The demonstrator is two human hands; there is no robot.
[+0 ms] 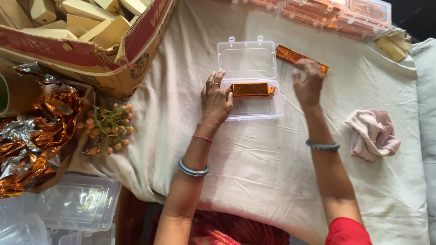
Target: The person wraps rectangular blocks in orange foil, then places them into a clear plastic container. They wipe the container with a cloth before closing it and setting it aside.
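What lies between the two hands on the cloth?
In the head view, the open clear box holding a foil-wrapped bar lies between the left hand and right hand.

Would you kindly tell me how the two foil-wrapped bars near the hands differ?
The bar in the box lies level inside the clear plastic box, touched by the left hand. The bar on the cloth lies slanted outside it on the cream cloth, under the right hand, partly hidden. Both wear shiny orange foil.
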